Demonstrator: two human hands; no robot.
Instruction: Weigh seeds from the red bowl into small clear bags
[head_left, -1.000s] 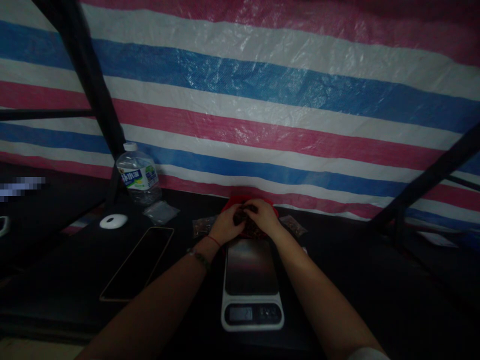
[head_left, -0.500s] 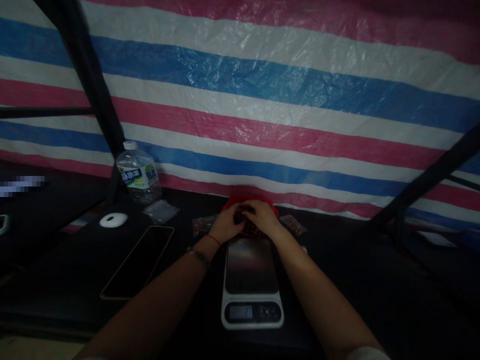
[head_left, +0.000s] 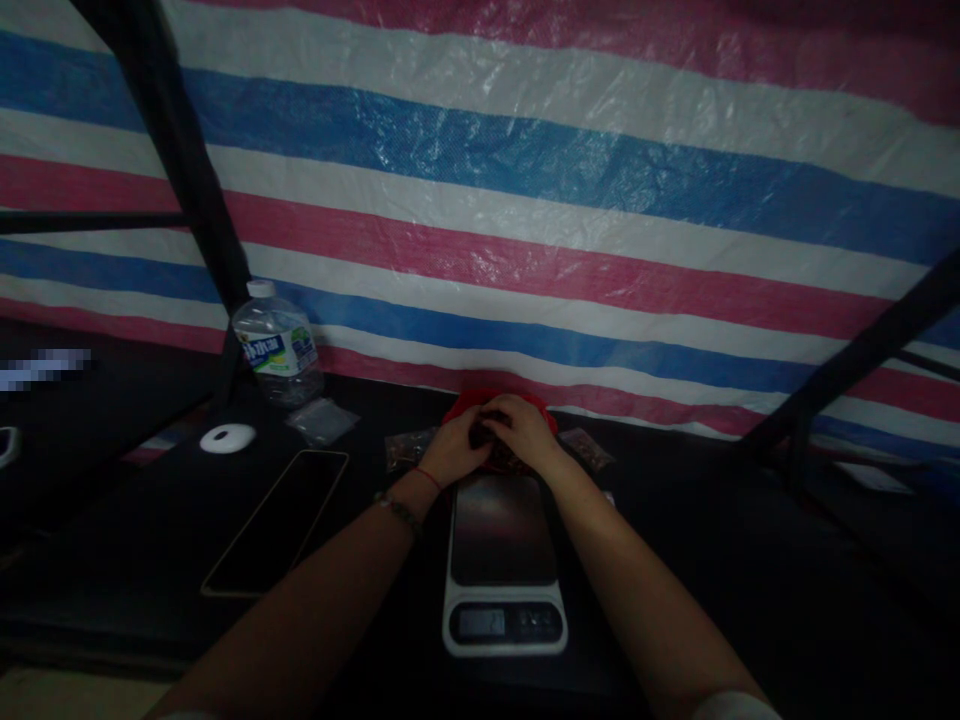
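Note:
My left hand [head_left: 460,446] and my right hand [head_left: 526,432] meet over a red container [head_left: 474,398], beyond the far end of a white digital scale [head_left: 504,545]. Dark brown bits [head_left: 510,462] show in the container below my fingers. Both hands have curled fingers around a dark clump between them; too dim to make out what it is. A small clear bag of brown pieces [head_left: 407,450] lies beside my left hand, and another small filled bag [head_left: 587,449] lies right of my right hand. The scale's steel plate has nothing on it, and its display is lit.
To the left stand a large clear plastic bottle [head_left: 277,350], a clear plastic bag [head_left: 322,422], a white rounded case [head_left: 227,438] and a phone [head_left: 277,525]. A striped plastic sheet [head_left: 525,220] hangs behind the black table, with dark metal posts [head_left: 184,160] at both sides.
Both hands stay over the red container, with only slight finger movement. The scale, bags and bottle have not moved.

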